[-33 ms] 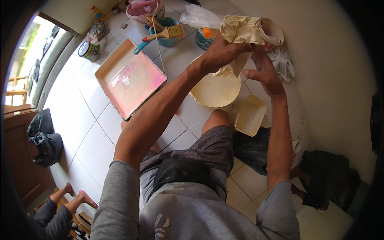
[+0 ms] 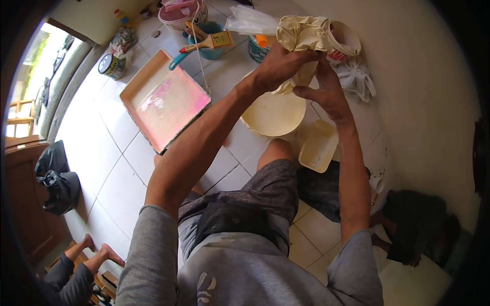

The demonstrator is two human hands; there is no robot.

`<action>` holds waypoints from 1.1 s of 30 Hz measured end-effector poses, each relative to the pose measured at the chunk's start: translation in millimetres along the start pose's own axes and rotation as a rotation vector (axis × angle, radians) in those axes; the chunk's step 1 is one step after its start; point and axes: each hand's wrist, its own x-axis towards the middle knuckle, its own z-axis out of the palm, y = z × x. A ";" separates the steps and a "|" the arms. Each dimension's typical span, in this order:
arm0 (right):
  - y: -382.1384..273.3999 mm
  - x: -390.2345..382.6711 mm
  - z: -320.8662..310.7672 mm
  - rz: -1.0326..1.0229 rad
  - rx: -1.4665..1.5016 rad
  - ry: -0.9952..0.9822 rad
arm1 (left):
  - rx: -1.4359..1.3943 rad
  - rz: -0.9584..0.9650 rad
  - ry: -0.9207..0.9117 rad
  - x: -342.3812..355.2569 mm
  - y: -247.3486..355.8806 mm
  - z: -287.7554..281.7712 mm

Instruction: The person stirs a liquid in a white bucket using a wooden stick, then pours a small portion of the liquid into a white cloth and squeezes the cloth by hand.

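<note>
At the top right, my left hand [image 2: 283, 66] grips a crumpled cream material [image 2: 302, 33], cloth or plastic, with its narrow part hanging down. My right hand [image 2: 329, 97] holds it from the right, fingers at its edge and thumb angled inward; some fingertips are hidden. Under both hands sits a wide round container of cream liquid [image 2: 273, 117], its back partly covered by the hanging material. A white-and-red bucket [image 2: 343, 46] stands just beyond my right hand. Lower right of the round container lies a shallow cream tub [image 2: 319, 145].
A pink-stained tray [image 2: 130, 112], paint can [image 2: 112, 66], brushes [image 2: 219, 40] on a teal container, pink bucket [image 2: 171, 18], teal bucket [image 2: 255, 51] and white bags [image 2: 357, 81] surround me. Black bags [image 2: 58, 178] lie left. Another person's legs [image 2: 81, 270] show lower left; a dark-clothed person [image 2: 413, 224] is lower right.
Both my hands and the crumpled cream material have shifted very slightly up and to the left. Little else differs.
</note>
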 end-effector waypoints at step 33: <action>47.6 13.8 38.1 0.001 -0.069 0.214 | 0.086 -0.013 0.472 15.9 5.9 30.0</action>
